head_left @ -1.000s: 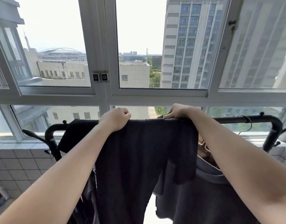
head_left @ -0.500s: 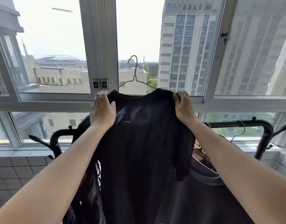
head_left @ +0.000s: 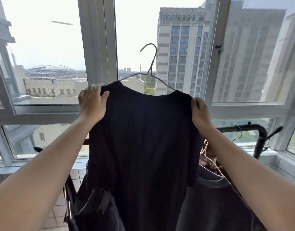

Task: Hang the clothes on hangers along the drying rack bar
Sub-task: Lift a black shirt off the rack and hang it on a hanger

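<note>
Currently the left hand point(head_left: 91, 104) and right hand point(head_left: 200, 112) each grasp a shoulder of the black shirt point(head_left: 143, 147), held on its wire hanger point(head_left: 151, 67) at frame centre; next, lower the hook onto the rack bar point(head_left: 240, 129) at right

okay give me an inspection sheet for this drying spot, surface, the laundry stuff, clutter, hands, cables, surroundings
Surface: black rack bar runs behind the clothes; tiled ledge under the window.
Job's things: black shirt on a wire hanger, held up above the bar, hook free in the air. Grey shirt hangs lower right. Another dark garment hangs lower left. Spare hanger hooked on the bar at right.
Clutter: nothing seen.
Hands: left hand grips the black shirt's left shoulder; right hand pinches its right shoulder.
Cables: nothing seen.
Surroundings: window frames, tower and low buildings outside, daylight.
</note>
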`<state>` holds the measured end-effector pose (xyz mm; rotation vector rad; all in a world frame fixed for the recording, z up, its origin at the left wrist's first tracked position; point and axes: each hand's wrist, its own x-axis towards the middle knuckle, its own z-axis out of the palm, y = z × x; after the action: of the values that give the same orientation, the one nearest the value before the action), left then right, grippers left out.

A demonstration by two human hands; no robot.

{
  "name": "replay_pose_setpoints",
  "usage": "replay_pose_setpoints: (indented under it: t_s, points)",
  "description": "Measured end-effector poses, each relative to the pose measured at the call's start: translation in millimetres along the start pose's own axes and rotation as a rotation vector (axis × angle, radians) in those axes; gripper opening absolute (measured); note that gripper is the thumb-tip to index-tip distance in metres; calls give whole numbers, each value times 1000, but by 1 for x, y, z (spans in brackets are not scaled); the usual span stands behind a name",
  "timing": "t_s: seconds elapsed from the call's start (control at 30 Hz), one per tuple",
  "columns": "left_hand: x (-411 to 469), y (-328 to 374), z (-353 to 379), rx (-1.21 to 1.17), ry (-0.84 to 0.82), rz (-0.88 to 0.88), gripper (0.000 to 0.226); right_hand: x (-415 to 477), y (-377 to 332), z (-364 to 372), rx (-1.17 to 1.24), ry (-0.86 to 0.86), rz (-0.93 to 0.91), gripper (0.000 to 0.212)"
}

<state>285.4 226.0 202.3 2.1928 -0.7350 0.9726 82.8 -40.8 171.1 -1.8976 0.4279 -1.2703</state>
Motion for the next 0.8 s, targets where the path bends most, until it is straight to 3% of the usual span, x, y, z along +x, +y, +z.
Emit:
replay_pose_setpoints:
  t_s: [0.3, 0.43, 0.5, 0.63, 0.8]
  points:
    - [-28, -10, -24, -66, -76, 34, 32, -31, -22, -21, -207, -62, -41, 18]
    - [-41, -11, -36, -128, -33, -7, 30, -46, -35, -31, -221, -156, -38, 42]
    - [-49, -12, -42, -151, -18, -7, 29, -54, -41, -34, -203, -182, -14, 39]
    - [-63, -9, -59, -175, 22, -8, 29, -62, -56, -39, -263, -192, -71, 57]
    - [-79, 5, -86, -209, 15, -15, 27, -73, -84, -48, -309, -180, -203, 28]
